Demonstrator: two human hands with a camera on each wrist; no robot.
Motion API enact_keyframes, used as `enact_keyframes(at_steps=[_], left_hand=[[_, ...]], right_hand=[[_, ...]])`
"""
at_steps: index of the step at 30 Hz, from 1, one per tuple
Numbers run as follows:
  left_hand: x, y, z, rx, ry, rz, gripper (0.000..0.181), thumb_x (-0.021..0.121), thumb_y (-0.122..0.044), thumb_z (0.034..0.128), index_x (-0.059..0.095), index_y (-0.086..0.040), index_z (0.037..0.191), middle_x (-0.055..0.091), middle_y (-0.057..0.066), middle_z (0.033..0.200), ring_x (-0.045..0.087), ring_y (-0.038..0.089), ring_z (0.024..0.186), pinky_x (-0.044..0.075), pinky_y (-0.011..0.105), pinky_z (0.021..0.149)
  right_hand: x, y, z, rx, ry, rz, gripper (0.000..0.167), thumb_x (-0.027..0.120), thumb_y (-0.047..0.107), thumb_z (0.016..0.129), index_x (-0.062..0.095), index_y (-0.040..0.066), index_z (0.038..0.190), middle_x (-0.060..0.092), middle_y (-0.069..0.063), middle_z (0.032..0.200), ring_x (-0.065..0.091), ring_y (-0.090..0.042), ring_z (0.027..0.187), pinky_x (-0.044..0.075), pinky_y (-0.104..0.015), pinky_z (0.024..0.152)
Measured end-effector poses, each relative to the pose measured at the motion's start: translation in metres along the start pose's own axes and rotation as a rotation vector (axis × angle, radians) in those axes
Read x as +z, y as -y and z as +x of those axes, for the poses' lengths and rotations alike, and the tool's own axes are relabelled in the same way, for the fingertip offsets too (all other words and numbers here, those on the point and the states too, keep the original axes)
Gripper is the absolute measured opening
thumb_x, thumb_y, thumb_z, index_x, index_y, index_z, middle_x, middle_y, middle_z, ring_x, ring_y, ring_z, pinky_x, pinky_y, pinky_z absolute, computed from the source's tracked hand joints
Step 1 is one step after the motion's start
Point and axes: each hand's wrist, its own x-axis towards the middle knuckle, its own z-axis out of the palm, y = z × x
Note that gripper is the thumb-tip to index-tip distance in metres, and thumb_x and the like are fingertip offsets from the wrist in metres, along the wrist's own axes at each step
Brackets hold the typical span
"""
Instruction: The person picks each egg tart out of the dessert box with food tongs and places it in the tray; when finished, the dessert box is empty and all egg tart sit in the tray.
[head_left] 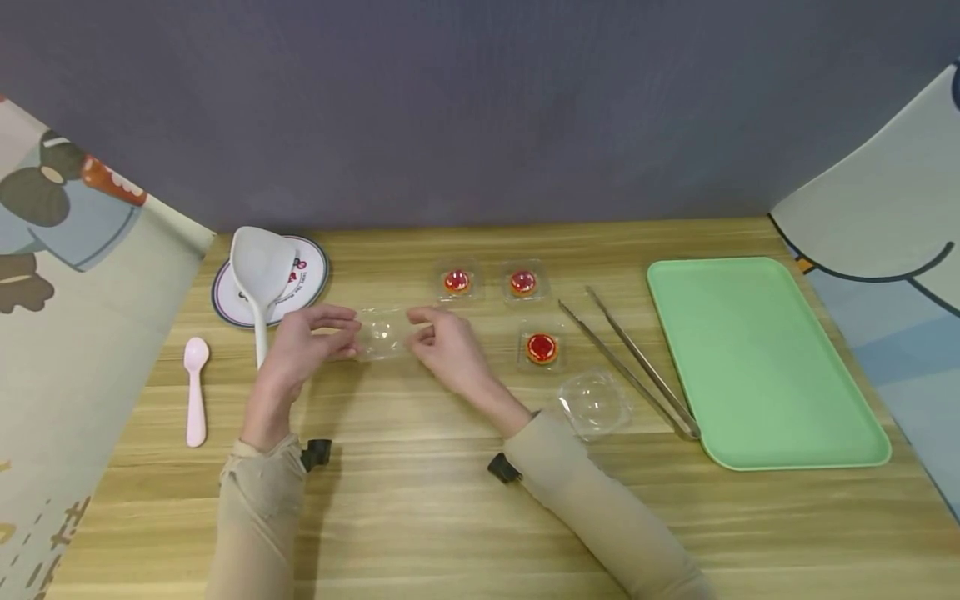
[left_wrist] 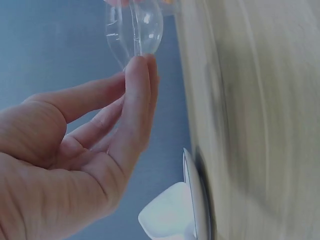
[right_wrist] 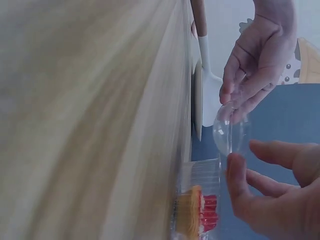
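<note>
My left hand [head_left: 303,343] pinches the left edge of a clear plastic clamshell box [head_left: 382,335] between thumb and fingers. At the opposite edge, the thumb and forefinger of my right hand [head_left: 453,348] grip the same box. Seen from the left wrist, the box [left_wrist: 135,27] is raised off the table, its two domed halves lying close together. I see no contents in it. Nearest to the right hand are three small red-topped tarts [head_left: 457,282], each in its own clear box; one such tart [right_wrist: 200,212] shows in the right wrist view.
A white spatula [head_left: 258,267] lies across a round plate [head_left: 311,275] at the left, near a pink spoon [head_left: 196,392]. Metal tongs [head_left: 637,367] and a green tray [head_left: 757,367] lie at the right. Another clear plastic container [head_left: 596,404] sits by the right forearm.
</note>
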Motion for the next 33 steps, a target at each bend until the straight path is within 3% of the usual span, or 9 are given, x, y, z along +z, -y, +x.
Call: enact_keyframes(at_steps=[8, 15, 22, 28, 33], left_hand=[[-0.001, 0.009, 0.004, -0.045, -0.022, 0.074, 0.037, 0.064, 0.011, 0.1012, 0.057, 0.021, 0.136, 0.06, 0.037, 0.128, 0.074, 0.008, 0.076, 0.066, 0.025, 0.078], [0.001, 0.014, 0.008, -0.089, -0.019, 0.103, 0.036, 0.065, 0.01, 0.1016, 0.057, 0.021, 0.135, 0.063, 0.031, 0.122, 0.073, 0.006, 0.074, 0.066, 0.023, 0.075], [0.001, 0.017, 0.011, -0.123, -0.002, 0.14, 0.036, 0.066, 0.012, 0.0997, 0.058, 0.021, 0.134, 0.065, 0.032, 0.118, 0.072, 0.008, 0.073, 0.067, 0.025, 0.074], [0.002, 0.02, 0.012, -0.123, 0.021, 0.181, 0.037, 0.068, 0.01, 0.0995, 0.058, 0.02, 0.134, 0.064, 0.033, 0.122, 0.073, 0.008, 0.076, 0.067, 0.027, 0.077], [0.0, 0.02, 0.013, -0.096, 0.043, 0.203, 0.041, 0.069, 0.007, 0.1, 0.056, 0.019, 0.137, 0.065, 0.033, 0.122, 0.074, 0.011, 0.079, 0.067, 0.027, 0.078]], right_hand=[[0.008, 0.006, 0.003, -0.064, 0.036, -0.264, 0.045, 0.072, -0.005, 0.098, 0.062, -0.008, 0.142, 0.068, -0.022, 0.135, 0.072, -0.028, 0.108, 0.063, -0.027, 0.091], [0.013, 0.008, 0.006, -0.072, 0.076, -0.459, 0.044, 0.075, 0.003, 0.099, 0.064, -0.006, 0.141, 0.067, -0.02, 0.14, 0.061, -0.034, 0.131, 0.051, -0.037, 0.115], [0.015, 0.009, 0.005, -0.053, 0.089, -0.501, 0.044, 0.076, 0.013, 0.101, 0.065, -0.003, 0.141, 0.067, -0.019, 0.141, 0.06, -0.034, 0.13, 0.051, -0.04, 0.115], [0.015, 0.009, 0.003, -0.035, 0.098, -0.448, 0.045, 0.071, 0.019, 0.105, 0.063, -0.004, 0.143, 0.067, -0.019, 0.14, 0.059, -0.034, 0.127, 0.053, -0.041, 0.111], [0.012, 0.009, 0.001, -0.018, 0.093, -0.398, 0.046, 0.068, 0.02, 0.107, 0.061, -0.002, 0.146, 0.064, -0.018, 0.146, 0.057, -0.034, 0.133, 0.05, -0.04, 0.115]])
